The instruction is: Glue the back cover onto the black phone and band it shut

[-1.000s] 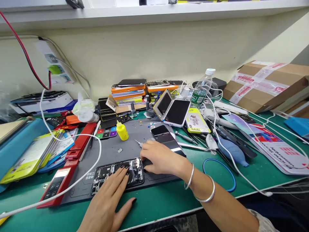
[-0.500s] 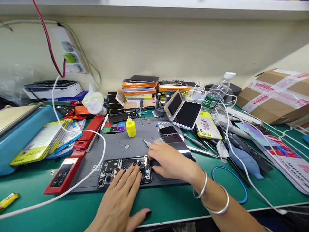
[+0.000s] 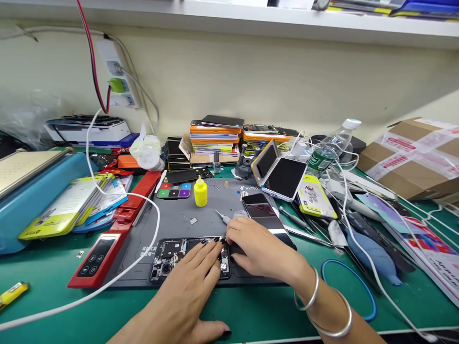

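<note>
An opened phone [image 3: 167,253] with its inner parts bare lies at the front of the dark grey work mat [image 3: 172,210]. My left hand [image 3: 191,282] rests flat across its right half, fingers stretched out and thumb apart. At the phone's right end is my right hand [image 3: 256,246], its fingers bent in; what they grip, if anything, is hidden. A slim pointed tool [image 3: 223,217] sticks out just beyond the right knuckles, and I cannot tell whether it is held. Beside that hand lies a black phone [image 3: 263,212].
A yellow dropper bottle [image 3: 200,192] stands on the mat. To the left is a red device [image 3: 96,258], with a white cable [image 3: 157,224] looping past it. Tweezers, a blue air blower [image 3: 373,255] and a water bottle [image 3: 332,145] crowd the right. A cardboard box [image 3: 412,157] sits behind.
The camera view has shifted, so everything sits a little further right. My left fingers have slid right along the phone, closer to my right hand. The right hand stays at the phone's end.
</note>
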Action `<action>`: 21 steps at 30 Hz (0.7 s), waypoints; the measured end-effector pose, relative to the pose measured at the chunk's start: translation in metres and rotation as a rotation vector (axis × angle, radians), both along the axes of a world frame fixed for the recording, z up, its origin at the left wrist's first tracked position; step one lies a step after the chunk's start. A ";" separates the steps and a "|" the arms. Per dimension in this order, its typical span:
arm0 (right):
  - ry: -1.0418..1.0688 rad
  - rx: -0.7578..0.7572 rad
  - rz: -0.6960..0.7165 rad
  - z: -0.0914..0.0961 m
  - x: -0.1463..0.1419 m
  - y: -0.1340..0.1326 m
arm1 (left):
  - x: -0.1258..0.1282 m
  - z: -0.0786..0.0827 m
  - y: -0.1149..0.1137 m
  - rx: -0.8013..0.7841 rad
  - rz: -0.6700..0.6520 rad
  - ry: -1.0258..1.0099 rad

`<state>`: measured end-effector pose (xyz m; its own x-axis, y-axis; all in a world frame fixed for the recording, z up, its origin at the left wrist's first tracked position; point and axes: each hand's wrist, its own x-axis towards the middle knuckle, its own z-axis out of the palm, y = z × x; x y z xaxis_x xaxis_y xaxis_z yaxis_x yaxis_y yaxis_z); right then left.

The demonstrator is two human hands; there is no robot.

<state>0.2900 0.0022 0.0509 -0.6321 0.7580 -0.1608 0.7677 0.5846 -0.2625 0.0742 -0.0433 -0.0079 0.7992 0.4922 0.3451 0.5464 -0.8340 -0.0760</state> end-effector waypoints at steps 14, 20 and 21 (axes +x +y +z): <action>0.158 0.044 0.010 -0.009 0.004 0.005 | 0.014 -0.007 -0.006 -0.007 -0.011 -0.013; 0.251 0.223 -0.063 -0.013 -0.006 0.008 | 0.029 -0.022 -0.028 -0.016 0.000 -0.218; 0.274 0.241 -0.065 -0.014 -0.011 0.006 | 0.029 -0.025 -0.039 -0.007 -0.004 -0.264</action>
<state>0.2790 0.0083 0.0371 -0.5761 0.7936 0.1958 0.7259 0.6069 -0.3237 0.1033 -0.0822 -0.0331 0.6835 0.4925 0.5388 0.5435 -0.8361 0.0749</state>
